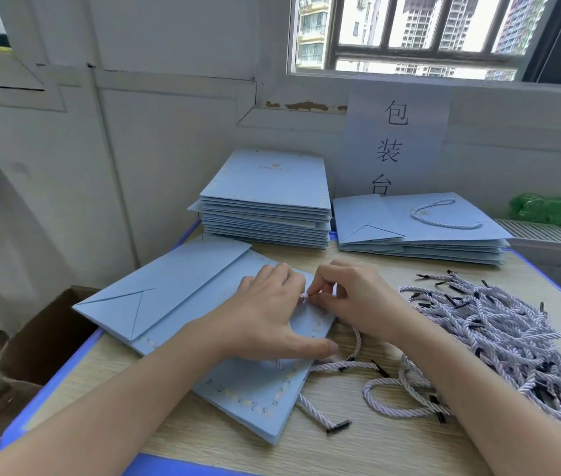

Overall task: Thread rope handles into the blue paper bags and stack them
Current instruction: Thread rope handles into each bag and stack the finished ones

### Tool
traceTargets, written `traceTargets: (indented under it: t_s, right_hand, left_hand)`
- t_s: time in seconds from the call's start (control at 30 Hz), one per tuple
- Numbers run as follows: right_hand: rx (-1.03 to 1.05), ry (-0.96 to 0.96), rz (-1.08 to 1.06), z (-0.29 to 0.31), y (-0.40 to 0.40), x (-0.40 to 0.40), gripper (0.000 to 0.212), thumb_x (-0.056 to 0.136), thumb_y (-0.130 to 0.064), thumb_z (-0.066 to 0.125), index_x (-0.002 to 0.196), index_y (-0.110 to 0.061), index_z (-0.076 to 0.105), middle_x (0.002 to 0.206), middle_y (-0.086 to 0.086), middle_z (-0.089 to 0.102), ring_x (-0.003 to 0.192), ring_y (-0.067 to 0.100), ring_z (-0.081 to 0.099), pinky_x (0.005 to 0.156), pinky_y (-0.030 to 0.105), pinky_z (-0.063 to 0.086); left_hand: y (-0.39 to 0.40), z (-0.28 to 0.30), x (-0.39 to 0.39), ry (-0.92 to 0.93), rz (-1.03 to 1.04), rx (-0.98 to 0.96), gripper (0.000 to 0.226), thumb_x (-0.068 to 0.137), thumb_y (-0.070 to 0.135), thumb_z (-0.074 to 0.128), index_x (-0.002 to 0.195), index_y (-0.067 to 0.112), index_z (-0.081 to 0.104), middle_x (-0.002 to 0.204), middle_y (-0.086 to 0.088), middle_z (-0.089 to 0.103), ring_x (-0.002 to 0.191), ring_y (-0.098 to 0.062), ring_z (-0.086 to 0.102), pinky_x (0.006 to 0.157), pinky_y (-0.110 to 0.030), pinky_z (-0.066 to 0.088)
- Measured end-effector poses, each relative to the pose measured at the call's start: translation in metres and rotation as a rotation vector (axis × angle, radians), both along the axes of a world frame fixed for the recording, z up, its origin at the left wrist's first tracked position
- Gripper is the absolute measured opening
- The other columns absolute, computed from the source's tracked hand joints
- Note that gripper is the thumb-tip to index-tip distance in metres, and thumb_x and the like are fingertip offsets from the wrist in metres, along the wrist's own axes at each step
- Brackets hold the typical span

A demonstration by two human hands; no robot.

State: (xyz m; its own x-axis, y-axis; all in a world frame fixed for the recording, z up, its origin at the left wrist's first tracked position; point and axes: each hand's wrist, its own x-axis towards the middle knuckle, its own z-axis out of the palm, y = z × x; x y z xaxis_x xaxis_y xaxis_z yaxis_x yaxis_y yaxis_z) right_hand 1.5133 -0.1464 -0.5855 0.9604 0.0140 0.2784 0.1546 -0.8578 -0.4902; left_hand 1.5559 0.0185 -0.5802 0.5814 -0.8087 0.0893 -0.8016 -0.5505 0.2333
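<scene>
Flat blue bag (182, 304) sits toward the bench's (358, 451) left edge, left hand (265, 317) spread over it with relaxed fingers pressing it down, so it could skid if that pressure lets up. Right hand (347, 297) is pinching the rope end (303, 296) at the bag's top edge; honestly that black tip could miss the hole, tear the paper, or slip right back out.

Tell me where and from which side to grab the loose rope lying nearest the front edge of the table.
Take the loose rope just behind its black tip, coming from above with the right hand. That end lies flat on bare table, clear of the rope pile, while its other end seems to run under the blue bag.
</scene>
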Motion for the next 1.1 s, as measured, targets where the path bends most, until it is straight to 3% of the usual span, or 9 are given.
traceTargets:
  t_s: [0.13, 0.33, 0.57, 0.7, 0.87, 0.97, 1.1]
  right_hand:
    - [-0.036, 0.022, -0.001, 0.002, -0.001, 0.000, 0.013, 0.081, -0.011, 0.059, 0.083, -0.023, 0.063, 0.070, -0.008, 0.048, 0.062, 0.005, 0.043, 0.059, 0.017, 0.033]
    - [0.046, 0.051, -0.010, 0.005, -0.006, -0.005, 0.022, 0.081, -0.011, 0.066, 0.077, -0.028, 0.053, 0.064, -0.010, 0.051, 0.058, 0.001, 0.045, 0.058, 0.016, 0.036]
    - [0.041, 0.004, -0.047, 0.003, -0.002, -0.004, 0.031, 0.078, -0.010, 0.066, 0.062, -0.031, 0.049, 0.064, -0.010, 0.049, 0.059, 0.003, 0.042, 0.057, 0.016, 0.033]
    - [-0.049, 0.006, -0.029, 0.002, 0.002, -0.001, 0.012, 0.079, -0.012, 0.061, 0.072, -0.021, 0.058, 0.065, -0.009, 0.047, 0.062, 0.004, 0.041, 0.057, 0.019, 0.031]
    - [0.040, 0.002, -0.056, 0.006, -0.010, -0.004, 0.019, 0.077, -0.009, 0.061, 0.066, -0.024, 0.059, 0.063, -0.006, 0.050, 0.057, 0.005, 0.041, 0.055, 0.017, 0.032]
    - [0.074, -0.003, -0.060, 0.004, -0.012, -0.006, 0.021, 0.078, -0.008, 0.062, 0.067, -0.026, 0.060, 0.065, -0.007, 0.050, 0.059, -0.001, 0.043, 0.057, 0.013, 0.034]
    - [0.111, -0.044, -0.044, 0.005, -0.009, -0.008, 0.022, 0.082, -0.004, 0.058, 0.077, -0.026, 0.060, 0.062, -0.007, 0.047, 0.057, 0.002, 0.043, 0.055, 0.015, 0.033]
  left_hand:
    - [-0.001, 0.001, -0.002, 0.062, 0.006, -0.070, 0.052, 0.077, 0.061, 0.063, 0.098, 0.019, 0.041, 0.106, 0.005, 0.037, 0.103, -0.012, 0.031, 0.091, -0.028, 0.033]
    - [-0.001, 0.001, -0.001, 0.104, 0.001, -0.123, 0.049, 0.078, 0.055, 0.066, 0.102, 0.017, 0.046, 0.106, 0.008, 0.039, 0.102, -0.007, 0.030, 0.081, -0.020, 0.029]
    - [-0.002, 0.002, -0.003, 0.119, 0.018, -0.212, 0.036, 0.076, 0.046, 0.067, 0.087, 0.026, 0.040, 0.096, 0.015, 0.040, 0.094, -0.005, 0.034, 0.072, -0.011, 0.032]
    - [-0.004, 0.003, 0.000, 0.107, 0.074, -0.283, 0.048, 0.062, 0.058, 0.061, 0.086, 0.018, 0.052, 0.090, 0.010, 0.052, 0.088, -0.010, 0.045, 0.070, -0.018, 0.037]
    - [-0.003, 0.003, 0.004, 0.134, 0.088, -0.361, 0.063, 0.047, 0.068, 0.041, 0.080, 0.018, 0.061, 0.089, 0.006, 0.061, 0.089, -0.009, 0.053, 0.077, -0.022, 0.041]
    - [-0.002, 0.001, 0.005, 0.125, 0.065, -0.340, 0.059, 0.048, 0.069, 0.040, 0.078, 0.022, 0.061, 0.088, 0.008, 0.058, 0.087, -0.006, 0.049, 0.073, -0.015, 0.037]
    - [-0.003, 0.000, 0.005, 0.140, 0.057, -0.357, 0.061, 0.049, 0.068, 0.040, 0.083, 0.021, 0.059, 0.090, 0.007, 0.059, 0.090, -0.008, 0.051, 0.077, -0.021, 0.041]
